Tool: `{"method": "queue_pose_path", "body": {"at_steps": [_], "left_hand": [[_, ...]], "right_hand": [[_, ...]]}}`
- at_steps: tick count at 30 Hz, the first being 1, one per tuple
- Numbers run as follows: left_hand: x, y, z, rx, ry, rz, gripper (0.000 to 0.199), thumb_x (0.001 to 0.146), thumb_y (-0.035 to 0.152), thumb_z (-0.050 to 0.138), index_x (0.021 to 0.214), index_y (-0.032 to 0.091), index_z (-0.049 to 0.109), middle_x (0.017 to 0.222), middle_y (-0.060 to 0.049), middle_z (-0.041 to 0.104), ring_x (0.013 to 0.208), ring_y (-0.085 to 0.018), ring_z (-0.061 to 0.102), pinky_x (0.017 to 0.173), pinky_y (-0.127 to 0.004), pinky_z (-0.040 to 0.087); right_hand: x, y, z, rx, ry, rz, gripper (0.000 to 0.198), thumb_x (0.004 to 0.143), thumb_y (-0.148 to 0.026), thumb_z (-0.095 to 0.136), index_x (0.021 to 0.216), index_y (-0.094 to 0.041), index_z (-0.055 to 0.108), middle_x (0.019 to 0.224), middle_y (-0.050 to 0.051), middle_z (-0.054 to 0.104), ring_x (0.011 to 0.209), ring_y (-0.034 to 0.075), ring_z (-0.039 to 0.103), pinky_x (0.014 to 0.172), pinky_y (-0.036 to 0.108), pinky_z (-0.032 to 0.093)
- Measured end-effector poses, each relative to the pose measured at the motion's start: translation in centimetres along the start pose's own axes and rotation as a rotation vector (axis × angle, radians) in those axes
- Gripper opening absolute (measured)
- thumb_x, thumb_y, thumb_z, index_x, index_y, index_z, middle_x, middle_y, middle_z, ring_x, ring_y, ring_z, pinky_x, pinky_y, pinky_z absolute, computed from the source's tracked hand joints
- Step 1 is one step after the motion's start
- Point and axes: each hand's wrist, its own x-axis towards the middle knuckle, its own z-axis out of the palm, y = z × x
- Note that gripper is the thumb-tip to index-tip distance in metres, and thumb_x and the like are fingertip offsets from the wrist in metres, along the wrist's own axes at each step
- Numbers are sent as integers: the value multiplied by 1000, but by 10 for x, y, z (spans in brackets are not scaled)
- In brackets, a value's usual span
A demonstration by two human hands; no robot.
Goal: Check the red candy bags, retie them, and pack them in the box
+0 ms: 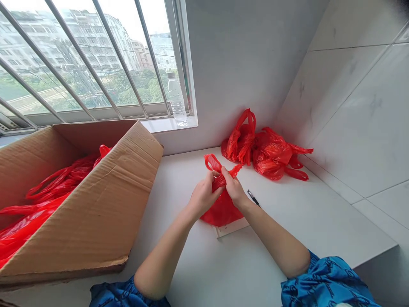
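A red plastic bag [220, 213] sits in the middle of the white table, its top gathered between both hands. My left hand [206, 192] pinches the gathered neck from the left, fingers closed. From the right, my right hand [234, 187] grips the same neck, thumb and fingers closed on it. A loop of the bag's handle sticks up above the fingers. Partly under the bag lies a white booklet or card [230, 229], mostly hidden. Close to my right forearm is a black pen [253, 197].
A cardboard box [105, 204] holding red plastic bags [72, 179] stands on the left. Two filled red bags [271, 153] rest against the back wall. A clear water bottle [177, 100] stands on the sill by the barred window. The table [338, 217] ends at the right.
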Motion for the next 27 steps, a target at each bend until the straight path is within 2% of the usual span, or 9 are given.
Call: {"method": "queue_pose_path", "body": {"at_steps": [2,4,7,10,13,17,22,24,27], "left_hand": [[2,0,-4,-280,-119,-60,34,82,32,70,105,24,46,86,-1,65,72,-17,59,67,-27,42],[5,-2,-8,-548,-192,-137,39,82,35,73,105,23,44,87,-2,67,74,-15,62,73,-29,47],[9,-9,-14,-809,-206,-308,38,77,31,77,100,20,49,79,0,64,69,-13,61,71,-27,49],[11,-13,-16,-908,-182,-414,36,75,36,77,95,19,51,73,1,61,64,-13,61,61,-24,47],[10,-13,-15,-897,-194,-391,36,80,46,74,95,21,52,75,1,62,63,-13,62,58,-23,46],[7,-7,-16,-726,-245,-250,42,81,41,76,110,22,54,90,-2,65,78,-15,66,69,-26,49],[4,0,-17,-512,-181,-107,44,81,36,77,117,23,57,87,-1,63,81,-14,62,74,-25,47],[2,1,-18,-509,-167,-128,43,85,41,71,122,24,56,89,-2,64,79,-15,63,71,-25,48],[2,1,-19,-598,-158,-249,44,89,45,64,127,25,55,90,-4,66,75,-15,63,67,-26,49]], "right_hand": [[4,-3,-6,146,-8,103,48,86,-68,52,90,-23,70,61,-2,54,64,19,58,68,33,51],[6,-7,-12,263,-105,188,54,85,-72,50,90,-22,70,52,-4,44,56,18,55,60,33,50],[4,-15,-20,275,-306,248,48,86,-67,53,81,-22,67,54,-4,41,61,18,58,63,33,52],[-2,-26,-27,33,-488,117,29,87,-52,63,81,-23,65,73,-2,53,80,17,60,76,31,50],[-6,-35,-33,-272,-550,-49,18,88,-41,65,94,-24,64,97,0,59,95,17,58,85,31,47],[-7,-36,-35,-425,-473,-136,23,88,-30,60,109,-25,54,101,0,59,81,15,58,73,29,47],[-6,-29,-29,-703,-236,-451,27,77,-15,58,102,-24,54,102,3,56,91,19,58,78,32,48],[-7,-25,-26,-785,-149,-542,22,78,-14,55,97,-24,54,98,3,56,88,19,58,77,31,47],[-10,-19,-22,-903,-1,-621,14,81,-15,50,91,-24,51,92,3,57,80,19,57,69,30,44]]}}
